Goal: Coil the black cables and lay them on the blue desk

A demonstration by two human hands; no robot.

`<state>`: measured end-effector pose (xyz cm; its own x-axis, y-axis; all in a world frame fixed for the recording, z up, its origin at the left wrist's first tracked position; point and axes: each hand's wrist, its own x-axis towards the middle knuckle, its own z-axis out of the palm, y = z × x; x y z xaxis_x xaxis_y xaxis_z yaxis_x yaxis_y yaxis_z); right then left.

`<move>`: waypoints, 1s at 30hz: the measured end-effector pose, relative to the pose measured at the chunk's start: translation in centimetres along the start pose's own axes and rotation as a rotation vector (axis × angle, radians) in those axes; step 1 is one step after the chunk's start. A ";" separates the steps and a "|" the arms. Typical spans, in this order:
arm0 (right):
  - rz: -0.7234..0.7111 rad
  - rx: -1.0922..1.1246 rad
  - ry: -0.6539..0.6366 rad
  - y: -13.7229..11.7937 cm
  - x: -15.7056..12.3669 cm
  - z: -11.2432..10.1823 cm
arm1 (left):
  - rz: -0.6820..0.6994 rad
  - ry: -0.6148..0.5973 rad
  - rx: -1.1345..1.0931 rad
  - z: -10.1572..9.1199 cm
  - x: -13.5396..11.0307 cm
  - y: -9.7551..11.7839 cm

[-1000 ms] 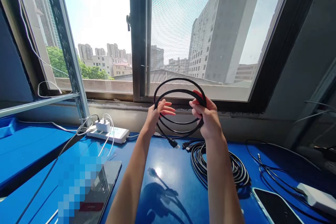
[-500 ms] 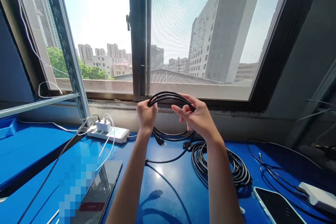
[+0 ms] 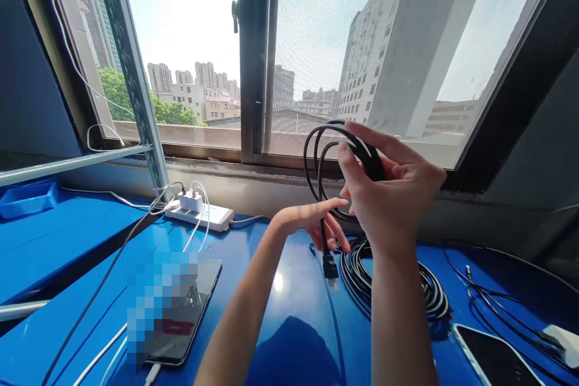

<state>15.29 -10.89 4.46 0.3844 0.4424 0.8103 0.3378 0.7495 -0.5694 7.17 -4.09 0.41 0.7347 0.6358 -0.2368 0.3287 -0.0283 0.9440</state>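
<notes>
A loosely looped black cable [image 3: 319, 151] is pinched between the thumb and fingers of my right hand [image 3: 393, 193], raised in front of the window sill. One end hangs down and finishes in a flat black plug [image 3: 330, 266] with a metal tip, like an HDMI plug. My left hand [image 3: 312, 217] is just below and left of the loops, its fingers stretched out and apart, beside the hanging end. Whether those fingers touch the cable I cannot tell. Behind my right forearm, a thicker coil of black cable [image 3: 438, 298] lies on the blue table [image 3: 280, 301].
At left, a dark phone [image 3: 199, 307] with a white cable lies near a white power strip [image 3: 219, 217] with a plugged-in charger. A metal shelf post [image 3: 131, 48] rises beside it. Another phone [image 3: 493, 356] and loose black cables [image 3: 488, 295] occupy the right.
My left hand has let go of the loops and opened, dropping lower. The right hand has moved right and up with the cable, and the view has shifted slightly.
</notes>
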 end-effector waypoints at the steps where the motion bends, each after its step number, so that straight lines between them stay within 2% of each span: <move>1: -0.051 -0.008 -0.013 0.0 -0.1 0.0 | 0.049 -0.054 -0.064 0.1 0.2 -0.2; 3: -0.145 -0.021 -0.042 -0.1 -0.3 0.0 | 0.120 -0.112 -0.159 0.2 0.7 -0.6; 5: -0.210 -0.024 -0.046 -0.3 -0.5 -0.2 | 0.154 -0.120 -0.233 0.1 1.2 -1.0; 9: -0.278 0.023 0.003 -0.8 -0.5 -0.4 | 0.258 -0.010 -0.431 0.0 1.6 -0.9; 12: -0.243 0.100 -0.003 -0.3 -0.2 -0.2 | 0.458 0.195 -0.560 0.2 1.8 -0.2; 14: -0.163 0.169 -0.019 0.8 0.1 0.2 | 0.569 0.366 -0.651 0.3 1.9 0.2; 18: 0.039 0.241 -0.043 3.9 1.0 1.0 | 0.637 0.714 -0.803 -0.4 1.5 0.7; 20: 0.071 0.213 -0.040 5.0 1.4 1.1 | 0.687 0.834 -0.735 -1.2 1.0 0.6; 24: 0.051 0.163 -0.064 5.4 1.4 1.0 | 0.717 1.017 -0.381 -2.7 -0.8 0.3; 27: 0.038 0.131 -0.110 4.8 1.1 1.1 | 0.661 1.118 -0.112 -3.1 -2.2 0.3; 30: 0.065 0.076 -0.118 4.4 1.0 1.3 | 0.519 1.175 -0.019 -2.8 -3.3 0.7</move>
<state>16.00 -6.52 2.92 0.2986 0.5425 0.7852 0.2480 0.7503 -0.6128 3.34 -4.05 2.51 -0.1918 0.8491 0.4922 0.1471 -0.4710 0.8698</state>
